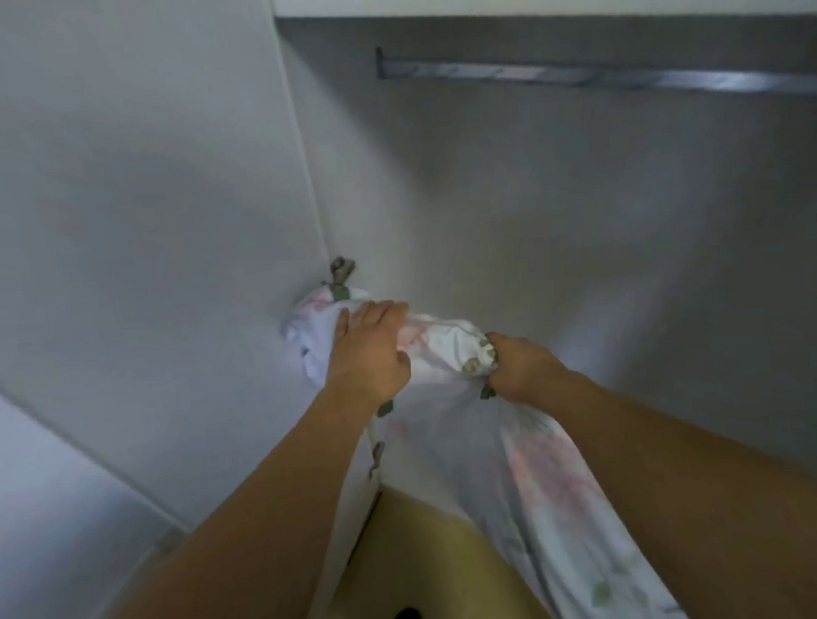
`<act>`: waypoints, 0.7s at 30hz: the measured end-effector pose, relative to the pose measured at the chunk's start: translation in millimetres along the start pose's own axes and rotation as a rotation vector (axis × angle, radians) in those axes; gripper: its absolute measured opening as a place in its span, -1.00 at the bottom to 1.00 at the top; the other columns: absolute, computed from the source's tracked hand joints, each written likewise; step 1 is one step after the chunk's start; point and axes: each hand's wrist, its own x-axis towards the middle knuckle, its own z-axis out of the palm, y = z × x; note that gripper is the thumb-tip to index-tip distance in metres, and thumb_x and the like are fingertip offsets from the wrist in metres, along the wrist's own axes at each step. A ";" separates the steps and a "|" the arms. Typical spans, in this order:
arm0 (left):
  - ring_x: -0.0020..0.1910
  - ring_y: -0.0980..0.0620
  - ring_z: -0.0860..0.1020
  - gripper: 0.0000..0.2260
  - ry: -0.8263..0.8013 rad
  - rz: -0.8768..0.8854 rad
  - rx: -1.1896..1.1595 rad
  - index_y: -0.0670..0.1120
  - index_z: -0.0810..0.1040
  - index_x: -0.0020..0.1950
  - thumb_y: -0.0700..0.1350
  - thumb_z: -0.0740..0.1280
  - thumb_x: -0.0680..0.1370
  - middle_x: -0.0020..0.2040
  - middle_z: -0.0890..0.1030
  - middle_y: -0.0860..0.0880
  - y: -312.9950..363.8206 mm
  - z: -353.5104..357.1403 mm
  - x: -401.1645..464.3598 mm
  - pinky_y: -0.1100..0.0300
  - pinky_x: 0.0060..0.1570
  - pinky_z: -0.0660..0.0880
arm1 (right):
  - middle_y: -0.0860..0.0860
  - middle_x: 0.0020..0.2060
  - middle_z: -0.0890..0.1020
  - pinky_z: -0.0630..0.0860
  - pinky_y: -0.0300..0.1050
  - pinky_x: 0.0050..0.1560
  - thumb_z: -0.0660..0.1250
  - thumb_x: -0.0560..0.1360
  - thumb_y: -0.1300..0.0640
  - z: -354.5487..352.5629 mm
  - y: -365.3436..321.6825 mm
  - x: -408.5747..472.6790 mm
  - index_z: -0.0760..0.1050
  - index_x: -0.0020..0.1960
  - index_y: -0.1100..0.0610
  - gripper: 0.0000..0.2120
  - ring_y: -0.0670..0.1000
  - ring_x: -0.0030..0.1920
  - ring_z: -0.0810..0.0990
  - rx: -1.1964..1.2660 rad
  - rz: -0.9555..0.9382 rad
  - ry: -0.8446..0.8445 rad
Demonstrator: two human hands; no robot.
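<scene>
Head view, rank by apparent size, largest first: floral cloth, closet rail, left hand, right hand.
1. floral cloth, which runs from the closet corner to the bottom edge.
2. closet rail, long but thin.
3. left hand and right hand: about alike, not ranked. The right is clenched on the cloth, so less of it shows.

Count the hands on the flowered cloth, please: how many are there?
2. The left hand holds the bundled end of the flowered cloth beside the white panel. The right hand grips a bunched part to its right. No other hand shows.
</scene>
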 end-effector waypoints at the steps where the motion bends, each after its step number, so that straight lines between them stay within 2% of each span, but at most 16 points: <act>1: 0.51 -0.06 0.13 -0.39 0.102 -0.102 -0.009 -0.02 0.21 0.51 -0.11 0.31 0.48 0.51 0.26 -0.07 -13.1 -12.2 -14.1 -0.03 0.49 -0.08 | 0.11 0.18 0.60 0.51 -0.05 0.16 0.39 0.39 0.15 -0.6 -11.7 0.0 0.45 0.21 0.07 -0.60 0.15 0.16 0.58 0.012 0.003 0.010; 4: 0.48 -0.23 0.14 -0.34 0.428 -0.452 -0.018 -0.15 0.22 0.49 -0.15 0.34 0.40 0.49 0.24 -0.22 -41.5 -39.1 -48.8 -0.14 0.47 -0.02 | 0.11 0.17 0.60 0.53 -0.04 0.16 0.43 0.38 0.15 -3.9 -36.1 0.3 0.45 0.25 0.08 -0.55 0.15 0.15 0.58 0.038 0.043 0.013; 6: 0.43 -0.29 0.16 -0.31 0.563 -0.581 -0.037 -0.21 0.21 0.48 -0.20 0.34 0.37 0.44 0.25 -0.28 -56.8 -48.3 -76.7 -0.16 0.46 0.04 | 0.11 0.17 0.60 0.50 -0.06 0.12 0.42 0.39 0.14 -3.7 -54.7 -0.4 0.46 0.26 0.08 -0.55 0.15 0.15 0.59 0.032 0.036 0.033; 11: 0.42 -0.27 0.15 -0.30 0.753 -0.700 -0.093 -0.18 0.13 0.50 -0.22 0.32 0.40 0.45 0.21 -0.26 -66.2 -46.9 -128.5 -0.14 0.41 0.09 | 0.16 0.31 0.50 0.45 -0.06 0.20 0.31 0.49 0.13 5.1 -83.9 -1.1 0.38 0.37 0.14 -0.55 0.17 0.26 0.52 0.063 0.043 0.086; 15: 0.37 -0.28 0.23 -0.36 0.975 -0.760 -0.174 -0.23 0.20 0.49 -0.26 0.29 0.42 0.42 0.25 -0.28 -66.2 -57.6 -141.5 -0.10 0.40 0.17 | 0.20 0.38 0.42 0.36 -0.03 0.33 0.30 0.52 0.15 16.4 -105.1 -3.2 0.31 0.43 0.18 -0.50 0.17 0.36 0.43 0.100 0.017 0.101; 19: 0.46 -0.15 0.19 -0.40 1.095 -0.778 -0.389 -0.12 0.17 0.50 -0.27 0.25 0.47 0.49 0.21 -0.18 -69.2 -65.6 -144.9 0.06 0.43 0.16 | 0.20 0.37 0.43 0.37 -0.01 0.34 0.32 0.50 0.14 20.5 -110.3 -6.7 0.31 0.42 0.20 -0.49 0.19 0.35 0.43 0.102 0.003 0.114; 21: 0.45 -0.07 0.26 -0.45 1.107 -0.761 -0.541 -0.03 0.16 0.49 -0.23 0.23 0.52 0.48 0.25 -0.09 -72.5 -69.9 -144.0 0.08 0.43 0.23 | 0.21 0.34 0.45 0.39 -0.01 0.33 0.34 0.48 0.14 20.0 -107.8 -10.3 0.32 0.40 0.20 -0.48 0.19 0.34 0.45 0.102 0.000 0.120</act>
